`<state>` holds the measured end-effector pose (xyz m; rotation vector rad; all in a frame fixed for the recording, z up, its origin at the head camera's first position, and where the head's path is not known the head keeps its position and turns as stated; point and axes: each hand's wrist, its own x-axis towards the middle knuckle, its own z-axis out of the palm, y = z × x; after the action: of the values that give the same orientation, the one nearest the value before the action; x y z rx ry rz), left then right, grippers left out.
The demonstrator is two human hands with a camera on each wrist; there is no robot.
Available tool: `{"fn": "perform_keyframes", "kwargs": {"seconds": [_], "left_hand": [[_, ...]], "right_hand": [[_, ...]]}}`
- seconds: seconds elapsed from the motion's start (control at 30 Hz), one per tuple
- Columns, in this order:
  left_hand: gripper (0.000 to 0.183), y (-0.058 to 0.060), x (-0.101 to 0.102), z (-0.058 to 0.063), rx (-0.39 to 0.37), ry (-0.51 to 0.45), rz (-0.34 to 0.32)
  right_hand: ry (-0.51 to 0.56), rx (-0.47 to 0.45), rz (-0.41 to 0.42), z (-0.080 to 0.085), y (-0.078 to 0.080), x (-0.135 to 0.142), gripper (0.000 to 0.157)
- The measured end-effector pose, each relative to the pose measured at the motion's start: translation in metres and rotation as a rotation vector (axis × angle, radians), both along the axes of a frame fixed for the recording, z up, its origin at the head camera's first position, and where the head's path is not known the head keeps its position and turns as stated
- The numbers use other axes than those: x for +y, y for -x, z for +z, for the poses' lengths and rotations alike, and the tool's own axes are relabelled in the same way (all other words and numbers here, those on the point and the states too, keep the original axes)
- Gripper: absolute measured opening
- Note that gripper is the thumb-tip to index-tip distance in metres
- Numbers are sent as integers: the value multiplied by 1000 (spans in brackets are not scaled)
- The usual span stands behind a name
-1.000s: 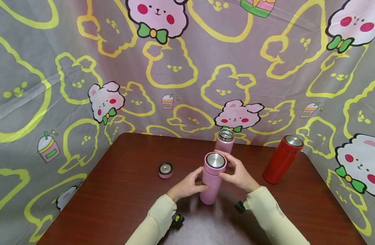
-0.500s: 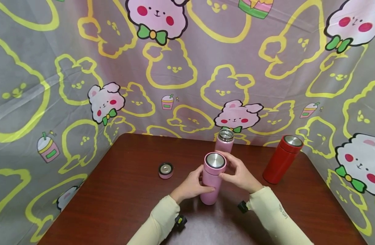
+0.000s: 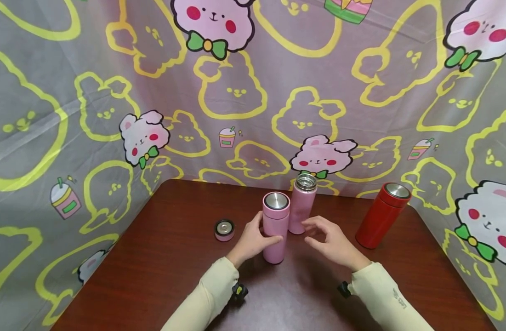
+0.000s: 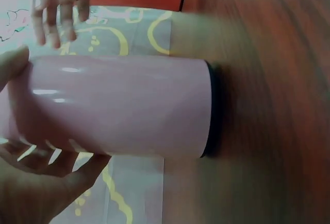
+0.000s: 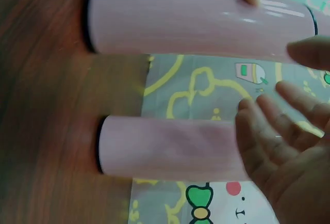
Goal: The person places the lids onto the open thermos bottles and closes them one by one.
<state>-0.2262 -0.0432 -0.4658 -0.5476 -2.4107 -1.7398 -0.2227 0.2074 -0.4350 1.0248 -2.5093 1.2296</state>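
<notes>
My left hand [image 3: 249, 240] grips a capped pink thermos [image 3: 273, 225] with a steel-topped lid, thumb across its front and fingers round the far side. Whether its base touches the table, I cannot tell. Just behind it, a second pink thermos [image 3: 301, 204] stands upright without a cap, its steel mouth showing. To the right of both, my right hand [image 3: 334, 241] hangs with loosely bent fingers and nothing between them. In the right wrist view, its fingers [image 5: 258, 131] overlap the upper part of the uncapped thermos [image 5: 170, 147]; contact is unclear.
A pink-rimmed cap [image 3: 224, 231] lies upside down on the brown table [image 3: 166, 266], left of the hands. At the right stands a red thermos [image 3: 383, 216] with its cap on. Patterned cloth [image 3: 236, 92] surrounds the table's back and sides.
My right hand has let go of the capped pink thermos and drawn off to the right. My left hand has carried that thermos left and slightly away, uncovering more of the uncapped one.
</notes>
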Motion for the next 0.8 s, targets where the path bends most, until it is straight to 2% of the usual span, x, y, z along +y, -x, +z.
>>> {"fn": "perform_keyframes", "kwargs": {"seconds": [0.1,0.13,0.3,0.43,0.57,0.8], "left_hand": [[63,9,-5,3,21,7,63],[62,8,-6,8,30,4,76],[63,23,-15,16,60,0,131],[66,39,-20,13,69,31,164],[67,50,-23,15,56,19,172],[66,68,-27,16,33,18,205]], "right_hand": [[-93,-25,-68,-9,0,4,35],[-122,-30,-87,-11,-1,4,34],[-265,-15,-154,-22,-5,6,35],[-379,18,-201,-27,-6,8,40],[-450,59,-214,-31,-6,9,40],[-493,124,-196,-37,-8,9,36]]}}
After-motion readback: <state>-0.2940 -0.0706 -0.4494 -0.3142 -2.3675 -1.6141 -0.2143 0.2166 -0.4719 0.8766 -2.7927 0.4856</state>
